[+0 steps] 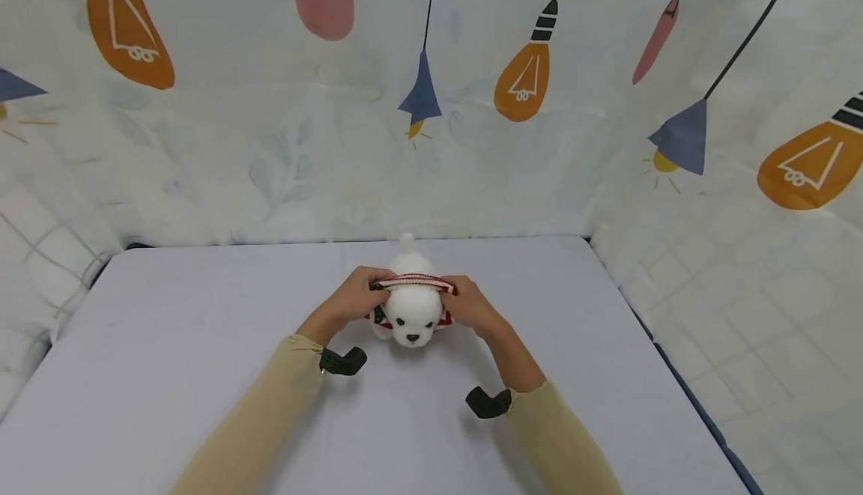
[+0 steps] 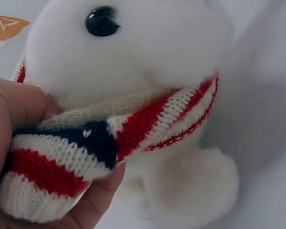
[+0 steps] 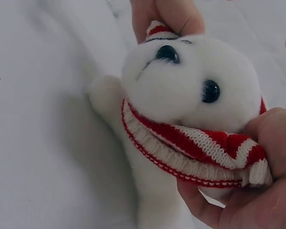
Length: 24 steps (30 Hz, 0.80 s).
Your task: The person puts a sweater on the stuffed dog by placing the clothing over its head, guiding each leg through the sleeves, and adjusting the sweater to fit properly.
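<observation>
A white plush dog (image 1: 413, 308) with black eyes and nose faces me on the table. Around its neck, below the face and behind the head, runs a small knitted sweater (image 1: 414, 279) in red, white and navy stripes. My left hand (image 1: 353, 296) grips the sweater at one side of the head; in the left wrist view a bunched striped part of the sweater (image 2: 50, 174) lies between thumb and fingers. On the other side my right hand (image 1: 474, 305) pinches the sweater's edge (image 3: 224, 148). A front paw (image 2: 195, 186) shows under the collar.
A white cloth covers the table (image 1: 202, 375). Behind it hangs a pale curtain (image 1: 270, 143) printed with lamps and bulbs, which also runs along both sides. Dark devices are strapped at the left wrist (image 1: 342, 361) and right wrist (image 1: 488, 403).
</observation>
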{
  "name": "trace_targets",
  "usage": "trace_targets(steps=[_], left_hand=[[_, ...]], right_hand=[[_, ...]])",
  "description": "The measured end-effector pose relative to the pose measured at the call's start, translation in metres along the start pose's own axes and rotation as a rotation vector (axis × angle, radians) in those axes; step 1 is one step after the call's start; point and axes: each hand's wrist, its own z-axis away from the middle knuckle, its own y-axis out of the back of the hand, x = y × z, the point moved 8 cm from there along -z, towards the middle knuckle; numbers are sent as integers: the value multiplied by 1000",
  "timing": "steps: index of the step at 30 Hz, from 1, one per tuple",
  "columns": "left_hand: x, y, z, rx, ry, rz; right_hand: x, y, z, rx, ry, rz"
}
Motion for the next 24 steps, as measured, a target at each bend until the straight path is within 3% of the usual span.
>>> trace_targets(steps=[8,15,24], left_hand=[[-1,-5,-4,-69,-10,84],[-3,-9,-3,-148,-40,168],[-21,0,-3,-50,19,122]], right_hand=[[-3,-1,-1,-50,51,-124],[-1,-2,-3,-97,32,-200],[11,7,-8,0,25,-150]])
